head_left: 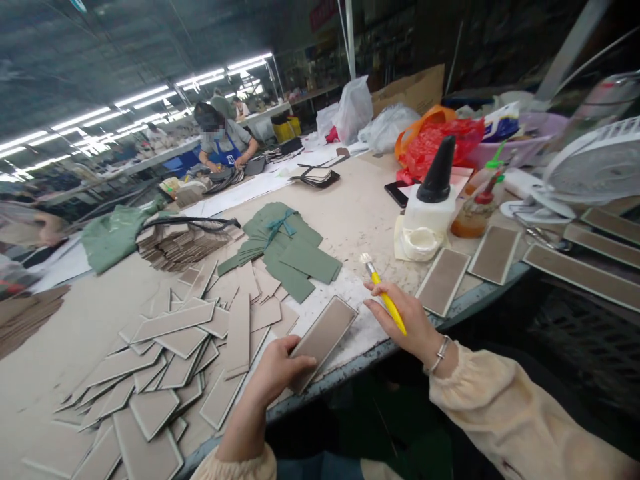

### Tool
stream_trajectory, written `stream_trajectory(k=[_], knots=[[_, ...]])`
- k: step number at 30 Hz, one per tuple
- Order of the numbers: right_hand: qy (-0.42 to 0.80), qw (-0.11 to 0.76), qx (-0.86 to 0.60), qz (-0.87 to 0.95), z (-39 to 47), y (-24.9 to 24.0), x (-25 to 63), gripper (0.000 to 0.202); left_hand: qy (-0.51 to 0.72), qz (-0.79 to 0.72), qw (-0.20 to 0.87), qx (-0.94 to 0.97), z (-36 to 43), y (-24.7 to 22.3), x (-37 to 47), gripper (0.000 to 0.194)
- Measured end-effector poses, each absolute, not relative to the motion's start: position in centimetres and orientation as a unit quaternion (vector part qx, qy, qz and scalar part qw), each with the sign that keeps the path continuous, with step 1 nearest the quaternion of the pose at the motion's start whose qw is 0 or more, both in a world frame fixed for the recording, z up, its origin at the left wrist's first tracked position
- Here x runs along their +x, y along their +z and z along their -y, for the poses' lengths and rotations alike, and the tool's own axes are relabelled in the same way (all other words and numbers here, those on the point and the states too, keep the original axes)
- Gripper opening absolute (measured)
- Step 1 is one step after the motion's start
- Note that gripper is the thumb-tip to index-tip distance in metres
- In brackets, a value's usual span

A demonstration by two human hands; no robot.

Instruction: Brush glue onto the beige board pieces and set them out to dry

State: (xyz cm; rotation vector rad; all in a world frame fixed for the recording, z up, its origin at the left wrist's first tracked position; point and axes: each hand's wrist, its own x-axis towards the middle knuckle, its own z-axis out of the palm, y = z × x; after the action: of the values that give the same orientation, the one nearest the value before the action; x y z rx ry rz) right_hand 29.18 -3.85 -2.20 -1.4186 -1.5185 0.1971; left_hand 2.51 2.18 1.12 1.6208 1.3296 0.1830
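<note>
- Panel [323, 340] lies flat at the counter [360, 220] edge, left hand [277, 373] fingers pressing it steady.
- Right hand [407, 320] pinches yellow brush [384, 297], bristles raised clear, glue bottle [433, 200] near.

Cream gathered-cuff sleeves on both arms, silver bracelet [439, 354] at the right wrist.

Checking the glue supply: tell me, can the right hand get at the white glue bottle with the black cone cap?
Probably yes. The right hand, holding the yellow brush, sits just short of the glue bottle, with only bare tabletop and one flat panel between.
</note>
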Motion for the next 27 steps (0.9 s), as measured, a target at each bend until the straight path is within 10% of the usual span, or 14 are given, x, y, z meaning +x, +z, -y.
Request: stream_trajectory(k=[14,27], knots=[[0.349,0.630,-0.451,0.528,-1.4,3.2,23.3,0.026,0.349,-0.440,0.710,0.425,0.1,1.8,3.7,0.051],[0.235,0.576,-0.521,0.585,-3.0,2.9,21.5,0.020,0.297,-0.454,0.723,0.426,-0.4,0.7,2.9,0.048]])
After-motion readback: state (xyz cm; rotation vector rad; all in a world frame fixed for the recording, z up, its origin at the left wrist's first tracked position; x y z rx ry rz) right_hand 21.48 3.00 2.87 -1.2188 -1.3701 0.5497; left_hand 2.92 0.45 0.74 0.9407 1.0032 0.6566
